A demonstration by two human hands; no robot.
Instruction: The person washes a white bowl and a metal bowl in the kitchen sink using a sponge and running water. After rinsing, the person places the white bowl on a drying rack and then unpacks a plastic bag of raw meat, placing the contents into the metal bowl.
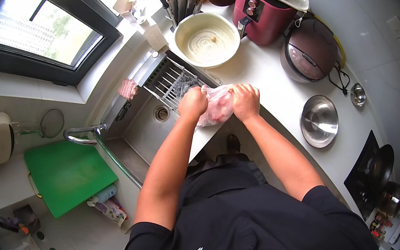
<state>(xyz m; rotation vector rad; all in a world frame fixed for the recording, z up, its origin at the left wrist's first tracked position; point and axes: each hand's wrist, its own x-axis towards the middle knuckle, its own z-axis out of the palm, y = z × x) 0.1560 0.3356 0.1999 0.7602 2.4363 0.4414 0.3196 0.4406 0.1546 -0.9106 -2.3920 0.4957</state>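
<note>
Between my hands hangs a clear plastic bag (217, 108) with pinkish-red pieces inside that look like raw meat. My left hand (193, 104) is fisted on the bag's left upper edge. On the other side, my right hand (245, 100) grips the bag's right upper edge. The bag is held over the front rim of the counter by the stainless steel sink (138, 133). Just beyond my left hand, a dark crumpled bundle (183, 84) lies on a metal rod rack (164, 86) across the sink. My fingertips on the bag are partly hidden.
A cream colander (207, 41) stands behind the sink, beside a knife block (184, 2) and a red air fryer (264, 12). To the right are a rice cooker (308, 50) and a steel bowl (319, 121). A faucet (84, 133) and green cutting board (71, 175) are left.
</note>
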